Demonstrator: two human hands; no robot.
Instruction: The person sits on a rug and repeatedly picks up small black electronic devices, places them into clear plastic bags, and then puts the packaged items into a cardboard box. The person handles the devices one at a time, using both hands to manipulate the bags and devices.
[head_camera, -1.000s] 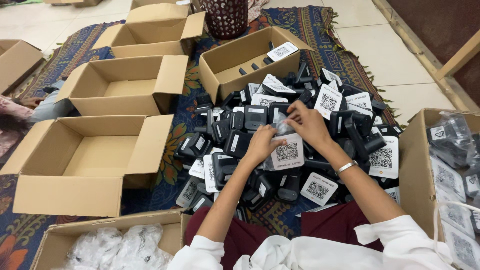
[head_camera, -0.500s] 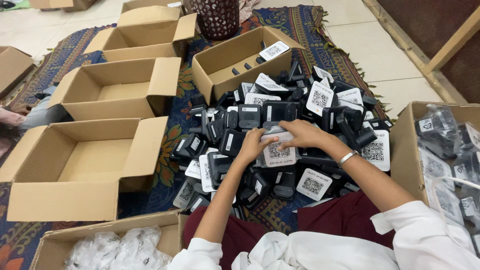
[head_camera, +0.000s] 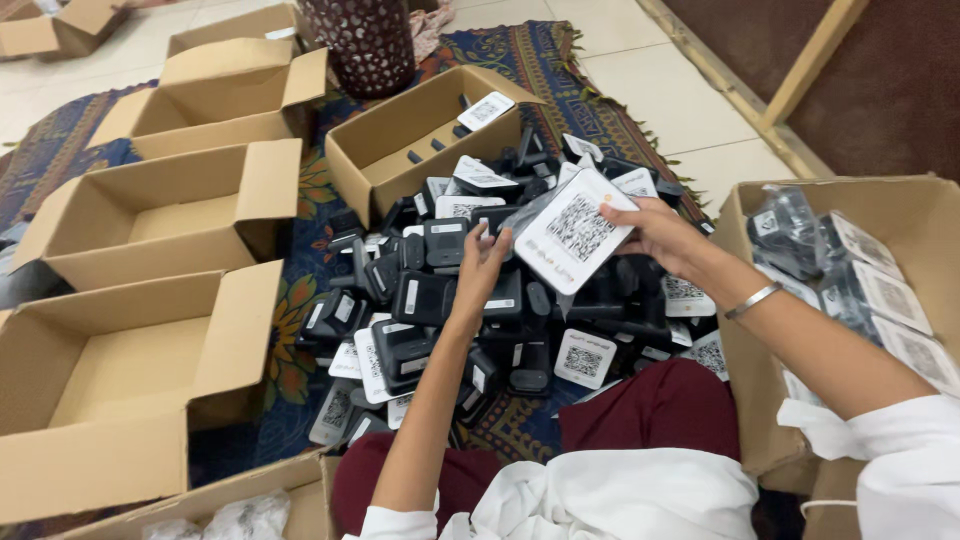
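Now both hands hold one clear plastic packet with a white square-code label (head_camera: 572, 240) above the heap of black devices (head_camera: 470, 300) on the patterned rug (head_camera: 290, 340): the right hand (head_camera: 665, 235) grips its edge, the left hand (head_camera: 482, 265) steadies it with loosely curled fingers. I judge this is the sorting step, and the next move calls for choosing one open cardboard box (head_camera: 420, 140).

This looks like a room in a home used for packing work. A patterned rug (head_camera: 300, 330) covers a pale tiled floor (head_camera: 680, 90). Open cardboard boxes (head_camera: 160, 220) sit at nine and ten o'clock — another box (head_camera: 740, 330) at three o'clock holds bagged gadgets. A big pile of small black devices (head_camera: 440, 300) lies in the middle.
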